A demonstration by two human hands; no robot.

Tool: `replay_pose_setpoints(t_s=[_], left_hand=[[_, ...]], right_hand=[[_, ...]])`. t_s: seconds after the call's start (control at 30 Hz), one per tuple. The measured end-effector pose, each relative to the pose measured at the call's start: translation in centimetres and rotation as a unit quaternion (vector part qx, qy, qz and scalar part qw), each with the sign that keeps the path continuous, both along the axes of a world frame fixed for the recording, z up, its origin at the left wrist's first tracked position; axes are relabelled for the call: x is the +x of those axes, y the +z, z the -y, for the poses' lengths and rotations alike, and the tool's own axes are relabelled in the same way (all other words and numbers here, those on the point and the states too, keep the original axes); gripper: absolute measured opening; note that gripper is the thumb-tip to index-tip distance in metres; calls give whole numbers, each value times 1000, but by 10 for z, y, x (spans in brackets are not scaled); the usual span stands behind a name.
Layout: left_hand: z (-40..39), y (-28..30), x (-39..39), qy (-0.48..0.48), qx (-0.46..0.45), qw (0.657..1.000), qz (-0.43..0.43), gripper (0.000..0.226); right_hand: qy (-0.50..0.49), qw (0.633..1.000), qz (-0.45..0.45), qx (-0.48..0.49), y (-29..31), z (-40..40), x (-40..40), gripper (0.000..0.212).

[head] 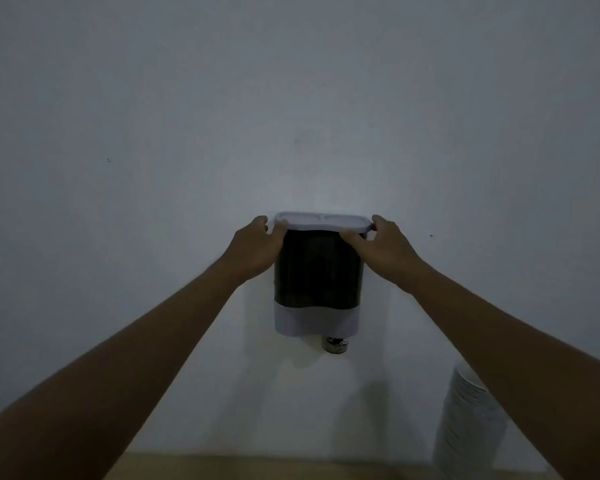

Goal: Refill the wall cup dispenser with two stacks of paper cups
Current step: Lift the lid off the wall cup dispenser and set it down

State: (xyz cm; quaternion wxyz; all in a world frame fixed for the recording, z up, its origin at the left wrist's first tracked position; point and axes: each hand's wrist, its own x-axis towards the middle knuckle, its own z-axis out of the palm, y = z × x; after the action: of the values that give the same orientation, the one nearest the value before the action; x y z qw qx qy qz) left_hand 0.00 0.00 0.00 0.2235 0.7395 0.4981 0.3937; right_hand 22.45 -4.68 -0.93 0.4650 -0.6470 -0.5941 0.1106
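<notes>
The cup dispenser (317, 282) hangs on the wall at centre, with a dark see-through body and a pale lower band. A pale lid (323, 221) sits on top of it. My left hand (255, 245) grips the lid's left end and my right hand (381, 245) grips its right end. A cup bottom (334, 345) pokes out under the dispenser's right side. A tall stack of white paper cups (465, 427) stands at the lower right, partly hidden behind my right forearm.
The scene is dim. A plain white wall (291, 98) fills most of the view. A wooden surface (257, 467) runs along the bottom edge, and the cup stack stands on it.
</notes>
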Motion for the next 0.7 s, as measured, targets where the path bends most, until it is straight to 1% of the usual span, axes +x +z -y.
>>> replay_pose_setpoints(t_s=[0.1, 0.2, 0.3, 0.4, 0.5, 0.57, 0.6, 0.63, 0.7], left_hand=[[-8, -2, 2, -16, 31, 999, -34, 69], [-10, -5, 5, -41, 45, 998, -24, 61], [-9, -5, 8, -28, 91, 995, -22, 55], [-4, 1, 10, -24, 104, 994, -8, 57], [8, 10, 9, -37, 114, 992, 33, 59], [18, 12, 5, -46, 117, 990, 71, 59], [22, 11, 3, -56, 105, 988, 99, 58], [28, 9, 1, -66, 79, 985, 140, 55], [41, 5, -3, -80, 1, 971, 224, 49]], right_hand=[[16, 1000, -24, 4, -2, -6, 3, 65], [38, 998, -53, 19, -4, -6, 2, 56], [37, 997, -52, 34, -1, -3, 2, 54], [31, 997, -60, 46, 7, 0, 1, 51], [31, 995, -75, 63, 17, 10, -1, 62], [9, 992, -100, 75, 20, 20, -4, 72], [-5, 989, -124, 83, 20, 25, -6, 70], [-17, 983, -155, 95, 20, 32, -8, 63], [-30, 969, -220, 112, 15, 45, -14, 47]])
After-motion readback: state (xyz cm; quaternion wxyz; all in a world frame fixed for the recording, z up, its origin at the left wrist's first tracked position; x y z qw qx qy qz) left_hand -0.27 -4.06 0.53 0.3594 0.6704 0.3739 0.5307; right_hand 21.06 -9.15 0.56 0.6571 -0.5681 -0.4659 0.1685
